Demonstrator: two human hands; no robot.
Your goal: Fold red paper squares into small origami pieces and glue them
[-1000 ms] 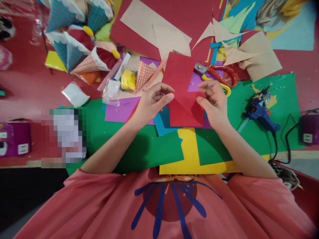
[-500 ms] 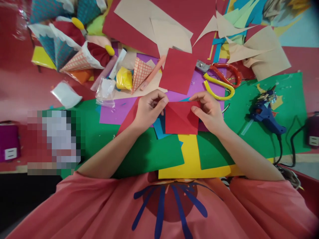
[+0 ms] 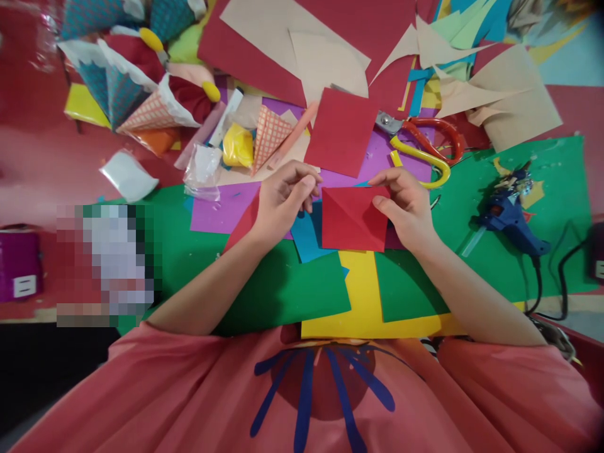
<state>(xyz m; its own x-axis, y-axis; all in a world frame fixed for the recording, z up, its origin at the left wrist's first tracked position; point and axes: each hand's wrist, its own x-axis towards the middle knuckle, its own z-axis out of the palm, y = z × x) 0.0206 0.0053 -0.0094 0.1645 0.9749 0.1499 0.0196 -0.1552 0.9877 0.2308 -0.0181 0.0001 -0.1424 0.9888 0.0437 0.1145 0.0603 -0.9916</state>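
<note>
My right hand (image 3: pixel 408 207) pinches a small red paper square (image 3: pixel 352 220) at its right edge, thumb on the near face. A faint diagonal crease runs across this square. Just left of it is my left hand (image 3: pixel 285 204), its fingers loosely curled and a little apart, holding nothing visible. A blue paper piece (image 3: pixel 306 242) lies below and between the hands. Another red square (image 3: pixel 342 132) rests flat beyond them, beside scissors (image 3: pixel 419 141) with red and yellow handles.
A blue glue gun (image 3: pixel 512 220) with a cord lies on the green sheet (image 3: pixel 557 189) at right. Checked cones (image 3: pixel 108 88) with white trim stand at upper left. Beige scraps (image 3: pixel 519 94) are spread at upper right. A yellow sheet (image 3: pixel 358 289) lies close to my body.
My left hand has come off the red paper square, leaving a gap. My right hand has shifted slightly right with the square still in its pinch.
</note>
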